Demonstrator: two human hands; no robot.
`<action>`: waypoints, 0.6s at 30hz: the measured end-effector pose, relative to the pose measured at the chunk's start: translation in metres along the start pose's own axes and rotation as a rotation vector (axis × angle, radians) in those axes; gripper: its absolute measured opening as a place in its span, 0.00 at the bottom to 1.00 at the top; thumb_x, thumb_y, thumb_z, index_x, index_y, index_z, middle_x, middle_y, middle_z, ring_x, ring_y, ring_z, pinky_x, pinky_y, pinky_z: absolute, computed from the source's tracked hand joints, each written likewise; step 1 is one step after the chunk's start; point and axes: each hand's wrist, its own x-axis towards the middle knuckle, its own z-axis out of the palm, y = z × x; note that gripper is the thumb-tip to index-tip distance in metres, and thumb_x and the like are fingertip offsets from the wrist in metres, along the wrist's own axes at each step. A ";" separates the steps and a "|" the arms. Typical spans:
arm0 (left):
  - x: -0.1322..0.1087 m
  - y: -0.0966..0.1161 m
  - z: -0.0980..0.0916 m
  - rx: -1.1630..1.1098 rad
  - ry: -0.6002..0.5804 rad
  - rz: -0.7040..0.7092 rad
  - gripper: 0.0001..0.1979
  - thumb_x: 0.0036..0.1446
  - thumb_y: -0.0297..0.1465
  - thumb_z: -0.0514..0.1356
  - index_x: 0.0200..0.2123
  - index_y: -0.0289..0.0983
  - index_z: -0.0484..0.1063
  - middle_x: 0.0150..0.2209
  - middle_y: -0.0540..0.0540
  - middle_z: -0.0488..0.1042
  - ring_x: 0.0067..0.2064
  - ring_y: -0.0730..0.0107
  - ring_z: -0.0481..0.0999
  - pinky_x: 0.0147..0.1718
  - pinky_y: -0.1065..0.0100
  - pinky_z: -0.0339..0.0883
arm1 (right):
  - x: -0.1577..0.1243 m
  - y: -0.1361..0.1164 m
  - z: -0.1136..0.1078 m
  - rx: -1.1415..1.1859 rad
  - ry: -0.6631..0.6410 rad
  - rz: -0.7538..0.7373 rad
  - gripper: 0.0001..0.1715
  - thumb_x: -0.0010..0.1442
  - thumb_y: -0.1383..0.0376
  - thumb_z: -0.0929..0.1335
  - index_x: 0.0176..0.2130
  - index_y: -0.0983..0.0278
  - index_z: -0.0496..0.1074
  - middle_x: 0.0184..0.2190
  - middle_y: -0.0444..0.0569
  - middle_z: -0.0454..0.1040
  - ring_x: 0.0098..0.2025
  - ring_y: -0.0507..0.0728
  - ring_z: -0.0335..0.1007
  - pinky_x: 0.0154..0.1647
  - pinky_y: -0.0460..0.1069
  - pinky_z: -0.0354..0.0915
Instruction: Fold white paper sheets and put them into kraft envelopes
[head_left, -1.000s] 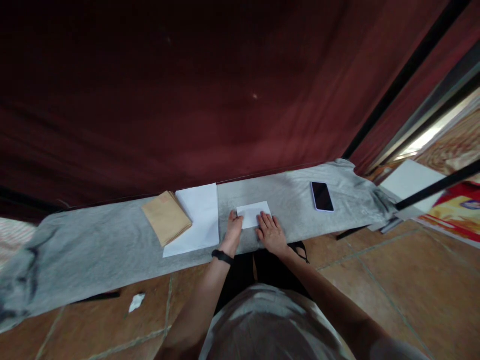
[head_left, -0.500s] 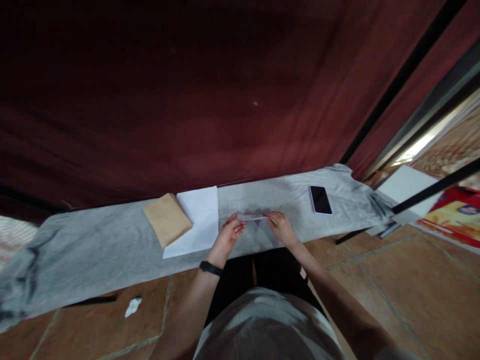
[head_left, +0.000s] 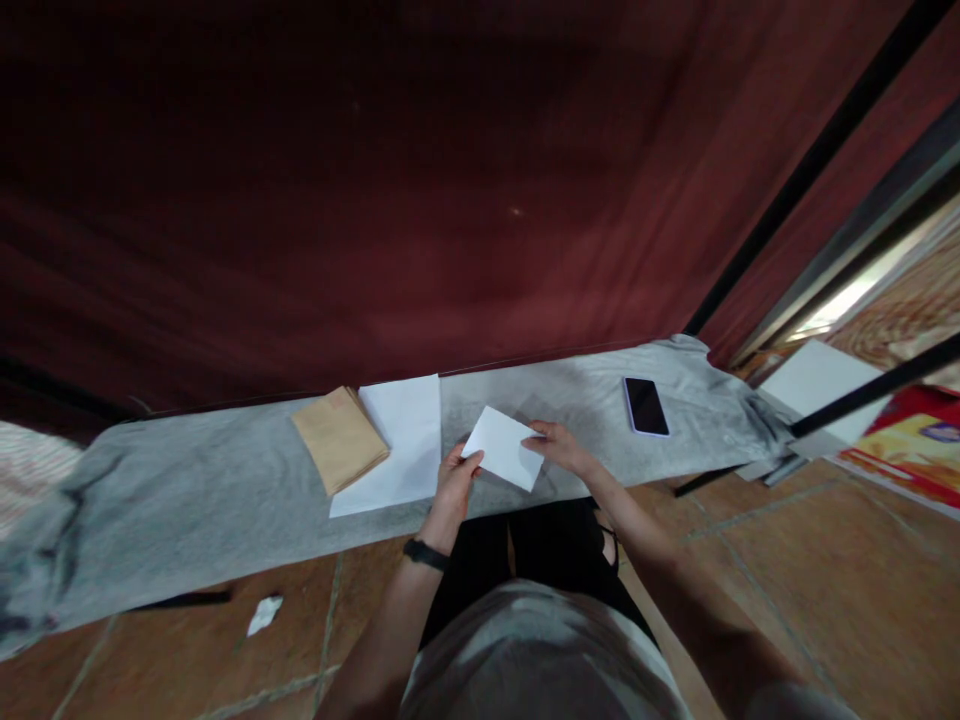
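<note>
Between my two hands is a small white folded sheet of paper (head_left: 504, 448), its flat face turned up toward me. My left hand (head_left: 456, 474) pinches its left edge, thumb on top. At the opposite edge, my right hand (head_left: 559, 445) grips the paper, with the fingers partly over its upper side. Left of my hands, a stack of white paper (head_left: 416, 440) lies on the grey cloth-covered bench (head_left: 225, 490). Brown envelopes (head_left: 340, 438) rest in a pile partly on top of that white paper.
A phone (head_left: 646, 406) with a dark screen lies on the bench to the right. Behind the bench hangs a dark red curtain (head_left: 480, 250). A crumpled white scrap (head_left: 264, 614) is on the tiled floor. At far right are a white board (head_left: 821, 390) and a red-and-yellow package (head_left: 911, 440).
The folded paper was seen edge-on and now has its broad face tilted up. Both hands still hold it, at about the same place above the bench.
</note>
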 end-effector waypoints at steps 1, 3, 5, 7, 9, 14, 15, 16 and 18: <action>0.003 0.005 0.000 0.014 0.001 0.017 0.16 0.44 0.37 0.71 0.35 0.36 0.76 0.29 0.49 0.79 0.30 0.72 0.74 0.29 0.72 0.65 | -0.003 0.000 0.002 0.041 -0.021 0.006 0.16 0.57 0.54 0.70 0.38 0.63 0.79 0.31 0.44 0.81 0.32 0.56 0.74 0.34 0.49 0.69; 0.010 0.018 -0.001 0.057 -0.029 0.070 0.16 0.44 0.35 0.71 0.36 0.36 0.76 0.27 0.51 0.77 0.29 0.73 0.73 0.28 0.73 0.64 | -0.009 0.000 0.005 0.180 -0.072 0.028 0.21 0.55 0.52 0.72 0.42 0.64 0.79 0.34 0.45 0.82 0.34 0.56 0.76 0.36 0.49 0.70; 0.016 0.031 -0.001 0.092 -0.072 0.132 0.20 0.44 0.34 0.72 0.42 0.36 0.75 0.28 0.52 0.77 0.29 0.72 0.74 0.30 0.72 0.65 | -0.015 0.000 0.010 0.351 -0.103 0.078 0.24 0.52 0.51 0.75 0.42 0.65 0.80 0.36 0.47 0.83 0.36 0.57 0.77 0.40 0.50 0.71; 0.018 0.036 0.002 0.089 -0.067 0.154 0.26 0.46 0.35 0.72 0.48 0.37 0.73 0.30 0.52 0.77 0.31 0.70 0.76 0.32 0.71 0.67 | -0.019 0.002 0.018 0.496 -0.026 0.151 0.24 0.50 0.51 0.76 0.41 0.65 0.80 0.36 0.48 0.83 0.36 0.58 0.78 0.41 0.52 0.73; 0.016 0.030 0.007 0.058 -0.042 0.087 0.28 0.48 0.39 0.71 0.51 0.38 0.71 0.31 0.51 0.77 0.34 0.68 0.78 0.34 0.69 0.70 | -0.021 0.006 0.029 0.612 0.156 0.219 0.24 0.49 0.51 0.77 0.40 0.63 0.80 0.37 0.49 0.83 0.38 0.60 0.79 0.40 0.53 0.75; 0.000 -0.012 0.020 0.247 -0.166 0.021 0.17 0.53 0.42 0.67 0.39 0.37 0.75 0.34 0.45 0.79 0.32 0.65 0.79 0.32 0.66 0.71 | -0.026 0.020 0.051 0.680 0.354 0.258 0.23 0.51 0.48 0.75 0.39 0.61 0.77 0.36 0.52 0.83 0.39 0.64 0.80 0.38 0.58 0.76; -0.003 -0.017 0.021 0.289 -0.162 0.046 0.15 0.54 0.41 0.66 0.38 0.37 0.76 0.32 0.46 0.78 0.31 0.66 0.77 0.31 0.66 0.71 | -0.028 0.022 0.052 0.677 0.360 0.257 0.24 0.51 0.47 0.74 0.39 0.61 0.76 0.36 0.52 0.83 0.39 0.64 0.80 0.38 0.58 0.76; -0.005 -0.019 0.022 0.317 -0.143 0.073 0.12 0.55 0.40 0.65 0.37 0.37 0.76 0.31 0.47 0.78 0.30 0.66 0.76 0.32 0.66 0.70 | -0.029 0.024 0.052 0.674 0.367 0.257 0.24 0.51 0.47 0.74 0.40 0.61 0.76 0.37 0.53 0.83 0.40 0.64 0.80 0.40 0.58 0.76; -0.008 -0.015 0.021 0.382 -0.079 0.166 0.09 0.59 0.37 0.62 0.39 0.38 0.77 0.33 0.46 0.77 0.34 0.65 0.76 0.37 0.65 0.70 | -0.031 0.024 0.048 0.665 0.387 0.234 0.27 0.53 0.46 0.73 0.43 0.62 0.75 0.41 0.55 0.82 0.44 0.65 0.80 0.45 0.58 0.75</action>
